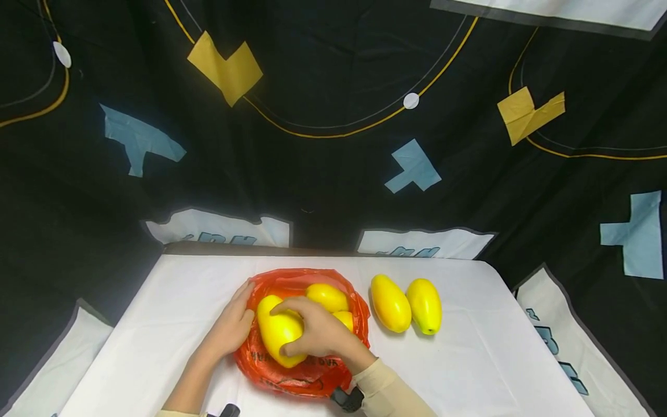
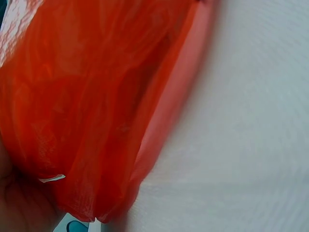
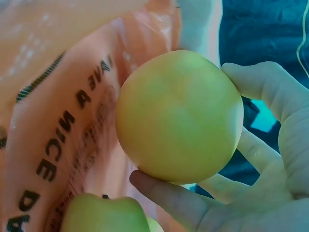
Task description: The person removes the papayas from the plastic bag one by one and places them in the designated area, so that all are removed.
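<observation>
A red plastic bag (image 1: 292,382) with dark printed lettering lies with its mouth spread on the white table. My left hand (image 1: 231,324) holds the bag's left rim; in the left wrist view red plastic (image 2: 91,106) covers most of its fingers. Over the mouth, my right hand (image 1: 318,327) grips a yellow mango (image 1: 276,330), thumb on one side and fingers on the other. The right wrist view shows that mango (image 3: 178,118) from its rounded end. Other mangoes (image 1: 327,296) sit inside the bag, partly hidden by the right hand.
Two more mangoes, a left one (image 1: 391,304) and a right one (image 1: 424,306), lie side by side on the white table (image 1: 469,359) to the right of the bag. A black cloth (image 1: 323,185) with tape pieces and cords hangs behind the table's far edge.
</observation>
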A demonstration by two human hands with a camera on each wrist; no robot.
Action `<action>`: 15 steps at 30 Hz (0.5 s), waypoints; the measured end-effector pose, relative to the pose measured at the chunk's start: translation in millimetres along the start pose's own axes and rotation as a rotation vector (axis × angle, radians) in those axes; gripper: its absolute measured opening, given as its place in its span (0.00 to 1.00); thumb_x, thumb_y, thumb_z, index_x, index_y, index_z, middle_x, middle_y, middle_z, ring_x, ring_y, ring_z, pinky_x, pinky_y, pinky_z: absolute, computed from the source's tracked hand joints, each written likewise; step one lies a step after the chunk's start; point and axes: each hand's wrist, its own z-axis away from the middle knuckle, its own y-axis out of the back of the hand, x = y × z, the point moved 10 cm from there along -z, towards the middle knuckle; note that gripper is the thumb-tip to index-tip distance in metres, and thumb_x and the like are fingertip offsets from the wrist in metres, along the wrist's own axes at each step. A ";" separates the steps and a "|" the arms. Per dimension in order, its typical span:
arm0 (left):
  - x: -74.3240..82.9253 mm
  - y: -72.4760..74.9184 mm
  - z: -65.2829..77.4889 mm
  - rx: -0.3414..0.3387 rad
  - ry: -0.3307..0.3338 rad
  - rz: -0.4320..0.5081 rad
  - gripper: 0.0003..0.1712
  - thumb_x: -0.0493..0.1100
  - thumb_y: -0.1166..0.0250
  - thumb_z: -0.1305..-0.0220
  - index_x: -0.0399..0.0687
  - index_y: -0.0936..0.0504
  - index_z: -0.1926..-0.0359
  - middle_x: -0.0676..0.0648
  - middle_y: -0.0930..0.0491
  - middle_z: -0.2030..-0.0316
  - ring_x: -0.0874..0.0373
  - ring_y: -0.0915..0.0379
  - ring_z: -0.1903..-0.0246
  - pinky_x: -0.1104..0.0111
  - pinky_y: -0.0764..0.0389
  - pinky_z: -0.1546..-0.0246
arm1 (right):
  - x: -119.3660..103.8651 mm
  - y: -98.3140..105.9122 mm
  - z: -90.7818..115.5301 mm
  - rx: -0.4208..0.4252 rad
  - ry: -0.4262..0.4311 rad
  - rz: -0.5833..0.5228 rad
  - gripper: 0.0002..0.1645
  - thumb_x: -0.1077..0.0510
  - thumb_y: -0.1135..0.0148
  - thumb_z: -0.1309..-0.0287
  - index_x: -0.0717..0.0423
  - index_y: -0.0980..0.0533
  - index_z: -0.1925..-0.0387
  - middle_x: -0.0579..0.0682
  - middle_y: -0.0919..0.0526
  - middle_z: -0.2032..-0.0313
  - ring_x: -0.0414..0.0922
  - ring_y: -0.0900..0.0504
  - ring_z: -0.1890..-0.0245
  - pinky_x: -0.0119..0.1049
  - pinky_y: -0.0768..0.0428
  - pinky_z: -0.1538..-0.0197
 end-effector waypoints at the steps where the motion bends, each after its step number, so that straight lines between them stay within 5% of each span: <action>1: -0.2 0.0 -0.3 0.001 -0.003 -0.001 0.34 0.30 0.53 0.33 0.29 0.49 0.27 0.31 0.53 0.27 0.37 0.58 0.28 0.43 0.52 0.31 | -0.3 2.9 1.5 0.009 0.004 -0.009 0.40 0.55 0.22 0.65 0.31 0.25 0.45 0.28 0.26 0.45 0.36 0.28 0.49 0.39 0.24 0.46; 15: -0.2 -0.4 -0.8 0.003 -0.009 -0.002 0.35 0.29 0.53 0.34 0.27 0.50 0.28 0.30 0.54 0.27 0.35 0.58 0.28 0.43 0.53 0.31 | 4.6 51.1 25.8 0.160 0.002 -0.108 0.39 0.53 0.24 0.65 0.30 0.25 0.45 0.32 0.28 0.40 0.39 0.30 0.43 0.47 0.25 0.44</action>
